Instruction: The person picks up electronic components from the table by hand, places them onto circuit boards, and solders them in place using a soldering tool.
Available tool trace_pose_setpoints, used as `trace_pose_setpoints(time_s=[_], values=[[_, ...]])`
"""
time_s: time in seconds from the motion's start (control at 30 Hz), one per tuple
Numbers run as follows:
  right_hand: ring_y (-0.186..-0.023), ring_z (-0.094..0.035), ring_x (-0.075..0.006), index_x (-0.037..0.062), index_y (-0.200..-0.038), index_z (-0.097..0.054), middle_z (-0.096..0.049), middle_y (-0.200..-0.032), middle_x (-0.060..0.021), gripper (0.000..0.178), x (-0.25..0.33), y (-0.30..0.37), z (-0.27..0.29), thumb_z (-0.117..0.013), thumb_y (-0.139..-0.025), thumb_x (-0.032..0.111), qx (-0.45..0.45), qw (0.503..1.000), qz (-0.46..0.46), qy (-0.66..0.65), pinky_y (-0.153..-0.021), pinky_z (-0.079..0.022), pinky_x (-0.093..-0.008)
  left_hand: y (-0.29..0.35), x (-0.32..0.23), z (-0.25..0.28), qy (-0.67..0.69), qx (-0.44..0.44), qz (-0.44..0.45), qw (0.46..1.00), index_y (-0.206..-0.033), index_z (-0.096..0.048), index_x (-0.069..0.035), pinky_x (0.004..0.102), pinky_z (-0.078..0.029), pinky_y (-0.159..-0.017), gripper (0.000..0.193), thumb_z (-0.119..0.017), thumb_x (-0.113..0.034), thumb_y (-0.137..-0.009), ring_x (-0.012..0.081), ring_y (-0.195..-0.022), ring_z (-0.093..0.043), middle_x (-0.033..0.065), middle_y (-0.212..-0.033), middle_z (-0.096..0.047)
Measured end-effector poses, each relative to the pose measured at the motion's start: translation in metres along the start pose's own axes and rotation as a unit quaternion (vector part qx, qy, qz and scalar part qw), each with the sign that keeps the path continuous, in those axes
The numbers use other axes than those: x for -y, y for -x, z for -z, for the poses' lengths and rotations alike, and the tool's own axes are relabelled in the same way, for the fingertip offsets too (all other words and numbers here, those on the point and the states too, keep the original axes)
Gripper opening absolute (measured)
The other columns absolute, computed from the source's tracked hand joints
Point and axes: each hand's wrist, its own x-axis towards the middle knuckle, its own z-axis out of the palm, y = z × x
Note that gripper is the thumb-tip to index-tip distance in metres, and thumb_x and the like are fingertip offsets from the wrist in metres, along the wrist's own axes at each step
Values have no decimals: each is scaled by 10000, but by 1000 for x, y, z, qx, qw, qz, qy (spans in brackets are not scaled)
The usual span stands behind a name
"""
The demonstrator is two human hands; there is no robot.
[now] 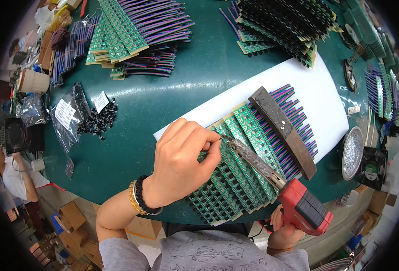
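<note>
My left hand [179, 156] is closed in a pinch above the green circuit boards [249, 131], with a small black component just showing at the fingertips. My right hand [285, 230] grips a red soldering gun [303, 207] from below. Its long, stained barrel slants up to the left, and the tip ends right beside my left fingertips, over a board's upper end. Several board strips lie side by side, with black components along their lower left parts. Purple and blue wires [292, 99] run out under a dark heavy bar [283, 133] lying across them.
The boards rest partly on a white foam sheet [319, 86] on a green table [131, 126]. Wired boards [122, 31] and black-studded boards [280, 27] are stacked at the back. Loose black components [100, 119] lie by a plastic bag [68, 113]. A round metal dish [352, 153] and small fan [373, 167] stand right.
</note>
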Motion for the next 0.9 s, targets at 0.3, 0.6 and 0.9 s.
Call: trace_pose_setpoints(time_s=[0.3, 0.6, 0.9], values=[[-407, -404, -111, 11, -728, -485, -423, -497, -7, 709, 0, 4, -2, -633, -825, 698, -21, 998, 43, -30, -400, -317, -256, 0, 0, 0, -2, 0, -4, 1000, -753, -615, -46, 353, -449, -594, 168, -721, 54, -669, 237, -644, -553, 45, -672, -553], [-409, -459, -126, -72, -968, -541, -484, -518, -24, 748, -24, -2, 26, -707, -804, 638, 119, 979, 54, -155, -402, -369, -268, -1, 0, 0, 4, 0, -4, 1000, -753, -617, -45, 352, -446, -590, 163, -722, 51, -674, 236, -644, -558, 44, -670, -558], [-395, -445, -121, -160, -1292, -421, -478, -519, -25, 912, -34, -4, 31, -704, -838, 578, 146, 964, 98, -200, -405, -391, -264, 2, 3, 1, 2, -9, -19, 1000, -757, -627, -46, 342, -444, -594, 144, -725, 33, -687, 225, -636, -556, 46, -673, -570]])
